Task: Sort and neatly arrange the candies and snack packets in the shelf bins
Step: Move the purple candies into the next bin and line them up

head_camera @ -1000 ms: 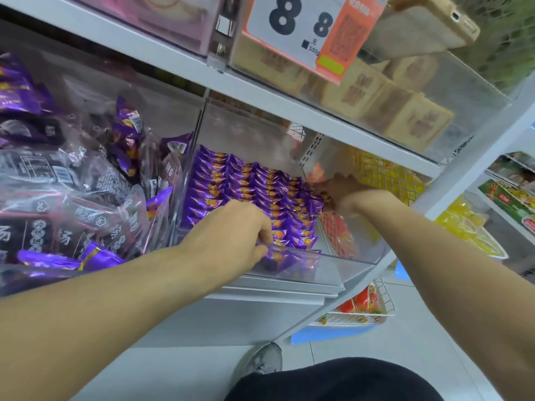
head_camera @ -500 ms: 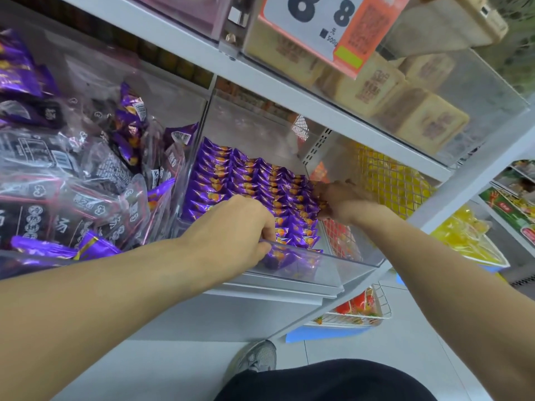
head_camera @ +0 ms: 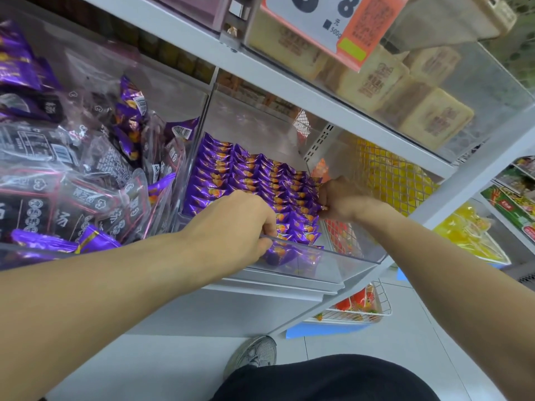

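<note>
Head view: both hands tidying purple candies in a clear shelf bin.

The purple candies [head_camera: 254, 180] lie in rows inside the clear bin [head_camera: 333, 264]. The left hand [head_camera: 231, 224] curls over its front wall; the right hand [head_camera: 338, 198] pinches a wrapper. They look light, crinkly and slippery, best taken by their edges.

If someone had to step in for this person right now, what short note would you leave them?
Left hand: fingers curled over the front lip of the clear bin, among the front purple candies.
Right hand: curled at the right end of the rows, by the bin's side wall; what it pinches is unclear.
Done: most purple candies sit in neat rows.
Left: straighten the front row. The bin of loose dark snack packets to the left looks jumbled.
</note>
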The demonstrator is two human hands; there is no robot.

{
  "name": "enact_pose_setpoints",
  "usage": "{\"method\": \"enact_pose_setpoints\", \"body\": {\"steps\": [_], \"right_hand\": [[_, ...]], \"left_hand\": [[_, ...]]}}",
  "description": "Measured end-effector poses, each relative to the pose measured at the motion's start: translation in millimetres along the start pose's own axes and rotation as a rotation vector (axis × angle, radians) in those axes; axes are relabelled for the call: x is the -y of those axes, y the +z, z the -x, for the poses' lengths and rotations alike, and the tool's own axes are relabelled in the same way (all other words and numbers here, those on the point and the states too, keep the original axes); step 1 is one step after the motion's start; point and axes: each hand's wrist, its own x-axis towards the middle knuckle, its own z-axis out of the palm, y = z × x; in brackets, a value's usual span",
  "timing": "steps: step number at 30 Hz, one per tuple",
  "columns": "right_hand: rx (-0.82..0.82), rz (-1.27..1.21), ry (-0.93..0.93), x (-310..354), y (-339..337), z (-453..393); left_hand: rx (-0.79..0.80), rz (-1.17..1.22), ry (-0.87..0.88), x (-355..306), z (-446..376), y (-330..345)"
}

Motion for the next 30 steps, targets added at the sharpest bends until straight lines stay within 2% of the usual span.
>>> {"method": "enact_pose_setpoints", "body": {"steps": [12,20,30], "right_hand": [[0.068,-0.054,0.012,-4,2,-9],[-0.019,-0.06,-0.029,-10,10,-11],[-0.006,-0.039,-0.03,-14,10,-12]], "left_hand": [[-0.003,0.005,0.015,0,-1,0],[-0.004,0.008,-0.003,0,0,0],[-0.006,0.004,-0.006,1,0,1]]}}
